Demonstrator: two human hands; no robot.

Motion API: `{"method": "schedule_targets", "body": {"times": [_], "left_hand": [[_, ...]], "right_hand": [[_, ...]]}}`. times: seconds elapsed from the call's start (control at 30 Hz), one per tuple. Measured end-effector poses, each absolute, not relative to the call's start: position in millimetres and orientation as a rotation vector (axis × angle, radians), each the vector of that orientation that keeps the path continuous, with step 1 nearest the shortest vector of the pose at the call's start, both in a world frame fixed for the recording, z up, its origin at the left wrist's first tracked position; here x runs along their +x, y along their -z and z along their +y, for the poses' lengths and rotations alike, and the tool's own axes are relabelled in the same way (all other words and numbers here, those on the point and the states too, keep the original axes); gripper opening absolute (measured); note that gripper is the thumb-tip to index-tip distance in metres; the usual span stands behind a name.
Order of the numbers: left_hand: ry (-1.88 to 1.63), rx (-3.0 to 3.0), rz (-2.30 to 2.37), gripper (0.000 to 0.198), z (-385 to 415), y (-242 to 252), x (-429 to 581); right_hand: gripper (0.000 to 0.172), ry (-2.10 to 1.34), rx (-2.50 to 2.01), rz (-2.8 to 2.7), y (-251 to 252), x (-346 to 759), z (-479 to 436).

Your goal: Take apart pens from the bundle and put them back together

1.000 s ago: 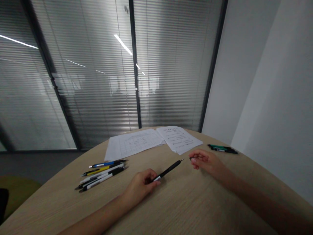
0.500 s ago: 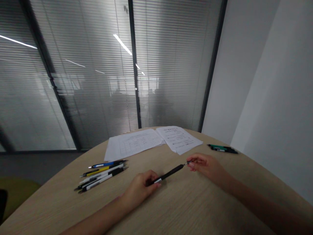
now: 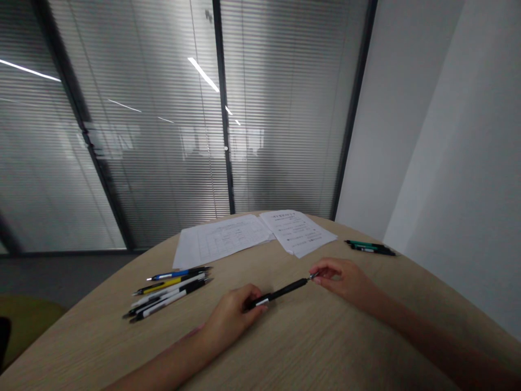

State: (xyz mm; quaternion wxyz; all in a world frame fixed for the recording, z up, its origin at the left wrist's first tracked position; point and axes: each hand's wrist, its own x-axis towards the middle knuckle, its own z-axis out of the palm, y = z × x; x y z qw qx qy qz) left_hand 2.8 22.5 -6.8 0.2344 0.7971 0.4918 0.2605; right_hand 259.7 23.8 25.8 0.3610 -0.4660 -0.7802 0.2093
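Note:
A black pen [image 3: 287, 289] with a white patch slants above the table between my two hands. My left hand [image 3: 236, 310] is closed around its rear end, thumb below and fingers over the barrel. At the front end, my right hand [image 3: 337, 276] pinches a small silvery pen tip [image 3: 313, 275] between thumb and fingertips. Whether that tip is fully apart from the barrel I cannot tell. To the left of my left hand lies a group of pens, among them a blue pen [image 3: 179, 273], a yellow pen [image 3: 165, 283] and a white-and-black pen [image 3: 171, 300].
Two printed sheets lie at the back of the round wooden table [image 3: 325, 336]: a left sheet [image 3: 223, 239] and a right sheet [image 3: 299, 232]. Several green and black pens [image 3: 369, 247] rest near the right edge. Behind stand glass panels with blinds [image 3: 280, 108] and a white wall [image 3: 459, 163].
The fingers of my right hand have shifted slightly at the pen's front, and the pen has tilted a little flatter. My left hand keeps its hold nearly in place.

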Motion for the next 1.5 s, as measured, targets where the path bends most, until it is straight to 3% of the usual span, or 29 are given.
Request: {"method": "schedule_targets", "body": {"times": [0.97,1.5], "left_hand": [[-0.741,2.206,1.317,0.016,26.8,13.6,0.7],[-0.586,2.446,1.432,0.018,18.5,8.1,3.2]], "right_hand": [[0.013,-0.671,-1.197,-1.925,-23.5,263.0,30.0],[0.015,-0.709,-1.257,-1.999,-20.8,260.0,27.6]]}}
